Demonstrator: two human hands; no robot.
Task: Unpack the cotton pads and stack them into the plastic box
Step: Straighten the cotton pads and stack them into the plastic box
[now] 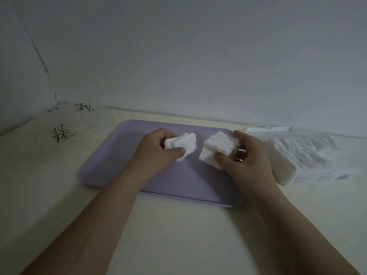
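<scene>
- smaller pad bundle point(182, 142): fanned, edges uneven, pinched in the left hand point(156, 149), with the thumb on the near face and fingers curled round the far side
- larger pad stack point(218, 147): thicker, roughly squared, gripped in the right hand point(248, 155), with the thumb on the near lower corner and fingers wrapped behind
- the two lots sit side by side between the grips with a small gap, not touching; can't tell if the larger one's lower corner rests on the tray
- lilac tray point(123, 147) is directly under both grips
- open pack point(301, 155) is just right of the right-hand grip, wrap crinkled, more pads inside, so unpacking looks only partly done
- something pale sits just beyond the right-hand fingers, behind the pack; could be the plastic box, too washed out to tell
- table point(178, 225) is under everything; pen marks point(61, 133) are well left of the left-hand grip
- step, my read: pads are out of the pack and being split and squared into bundles; none visibly stacked in a box yet
- next move calls for: tap the edges flush, find the box, lower each bundle in flat and keep the pinch until it's seated; the fanned bundle would likely splay if let go early
</scene>
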